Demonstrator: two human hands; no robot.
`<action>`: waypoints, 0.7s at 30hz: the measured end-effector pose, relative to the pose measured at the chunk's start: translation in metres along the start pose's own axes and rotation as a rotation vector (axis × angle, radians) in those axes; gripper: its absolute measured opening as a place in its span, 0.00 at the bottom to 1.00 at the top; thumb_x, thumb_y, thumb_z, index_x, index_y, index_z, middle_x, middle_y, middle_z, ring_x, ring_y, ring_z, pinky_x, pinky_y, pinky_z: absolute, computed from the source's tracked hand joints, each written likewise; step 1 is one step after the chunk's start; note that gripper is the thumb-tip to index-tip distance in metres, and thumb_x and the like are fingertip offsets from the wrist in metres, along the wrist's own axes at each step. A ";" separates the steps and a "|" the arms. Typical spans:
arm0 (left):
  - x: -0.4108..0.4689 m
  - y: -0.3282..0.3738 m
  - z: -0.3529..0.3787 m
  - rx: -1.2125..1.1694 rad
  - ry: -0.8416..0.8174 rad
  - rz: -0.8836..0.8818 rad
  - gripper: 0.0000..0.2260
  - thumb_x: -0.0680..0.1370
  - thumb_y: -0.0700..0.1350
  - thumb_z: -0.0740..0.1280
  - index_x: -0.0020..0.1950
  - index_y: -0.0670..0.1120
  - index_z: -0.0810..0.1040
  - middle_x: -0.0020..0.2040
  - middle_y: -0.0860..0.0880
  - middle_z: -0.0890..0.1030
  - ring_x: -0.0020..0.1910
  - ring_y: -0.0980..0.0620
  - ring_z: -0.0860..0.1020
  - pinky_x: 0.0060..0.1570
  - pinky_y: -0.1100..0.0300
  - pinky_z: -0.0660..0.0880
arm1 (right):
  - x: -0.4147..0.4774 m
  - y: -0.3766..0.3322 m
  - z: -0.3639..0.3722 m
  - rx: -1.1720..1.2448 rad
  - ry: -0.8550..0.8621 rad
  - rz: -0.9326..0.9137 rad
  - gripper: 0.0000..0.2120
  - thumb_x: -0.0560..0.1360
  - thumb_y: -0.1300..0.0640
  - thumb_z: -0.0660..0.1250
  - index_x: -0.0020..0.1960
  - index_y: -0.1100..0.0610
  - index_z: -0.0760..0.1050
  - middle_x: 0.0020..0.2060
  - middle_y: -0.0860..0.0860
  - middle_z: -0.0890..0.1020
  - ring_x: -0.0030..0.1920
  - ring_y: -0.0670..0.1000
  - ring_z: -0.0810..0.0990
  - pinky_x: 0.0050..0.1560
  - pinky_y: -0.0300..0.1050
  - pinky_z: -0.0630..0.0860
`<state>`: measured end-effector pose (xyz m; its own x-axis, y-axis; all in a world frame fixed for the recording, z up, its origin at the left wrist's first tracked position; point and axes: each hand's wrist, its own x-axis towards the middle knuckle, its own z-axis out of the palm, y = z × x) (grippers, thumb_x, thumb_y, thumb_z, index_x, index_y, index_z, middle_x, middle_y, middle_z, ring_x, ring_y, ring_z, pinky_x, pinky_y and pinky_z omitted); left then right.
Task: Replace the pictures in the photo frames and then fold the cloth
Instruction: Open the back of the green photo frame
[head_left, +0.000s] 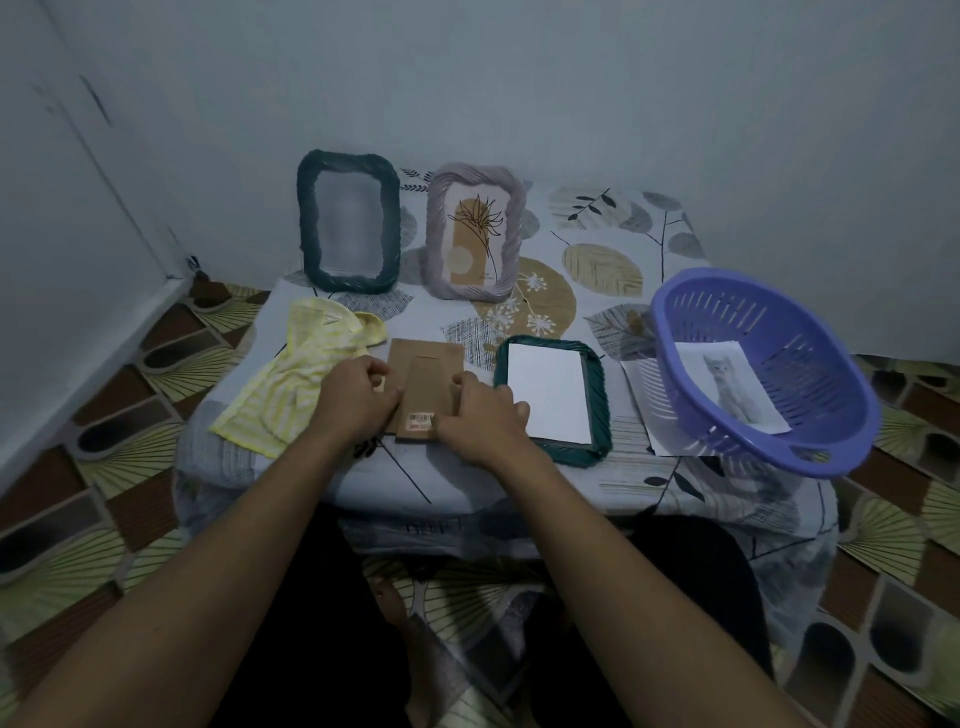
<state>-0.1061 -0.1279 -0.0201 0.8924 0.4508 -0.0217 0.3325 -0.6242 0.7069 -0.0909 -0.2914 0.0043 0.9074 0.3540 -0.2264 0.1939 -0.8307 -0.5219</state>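
Observation:
A brown cardboard frame backing (423, 382) lies flat on the table near its front edge. My left hand (358, 397) grips its left edge with curled fingers, and my right hand (480, 415) grips its right side. To the right, a dark green frame (597, 395) lies face down with a white sheet (550, 392) in it. At the back stand a dark green frame (348, 221) with a blurry insert and a mauve frame (472, 231) with a plant drawing. A yellow striped cloth (296, 379) lies crumpled at the left.
A purple plastic basket (810, 395) tilts at the table's right edge, holding a cat picture (732, 387); another sheet (649, 410) lies under it. The table carries a leaf-patterned cover (602, 265). The wall is close behind, patterned floor lies around, and my legs are below.

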 end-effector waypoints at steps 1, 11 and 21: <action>0.000 0.001 0.000 0.025 -0.011 0.019 0.17 0.77 0.42 0.71 0.64 0.39 0.78 0.58 0.41 0.82 0.58 0.46 0.79 0.50 0.64 0.66 | 0.000 0.001 0.000 -0.011 0.004 -0.006 0.26 0.76 0.49 0.64 0.71 0.55 0.65 0.66 0.57 0.74 0.67 0.61 0.66 0.62 0.56 0.61; -0.002 0.009 0.009 0.246 0.065 0.236 0.13 0.77 0.38 0.65 0.61 0.37 0.78 0.55 0.37 0.79 0.53 0.38 0.77 0.51 0.47 0.74 | -0.003 0.013 -0.010 0.044 0.029 -0.043 0.27 0.75 0.53 0.65 0.73 0.55 0.66 0.67 0.56 0.75 0.68 0.60 0.67 0.63 0.54 0.62; -0.013 0.062 0.035 0.265 -0.079 0.509 0.13 0.74 0.47 0.63 0.56 0.49 0.83 0.50 0.46 0.81 0.51 0.44 0.77 0.56 0.50 0.72 | -0.008 0.073 -0.043 0.275 0.273 -0.010 0.16 0.75 0.56 0.64 0.63 0.52 0.77 0.59 0.50 0.81 0.48 0.54 0.80 0.57 0.51 0.76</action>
<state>-0.0867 -0.1952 -0.0008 0.9767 0.0091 0.2146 -0.0886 -0.8931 0.4410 -0.0674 -0.3734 0.0033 0.9791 0.2029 -0.0124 0.1293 -0.6686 -0.7323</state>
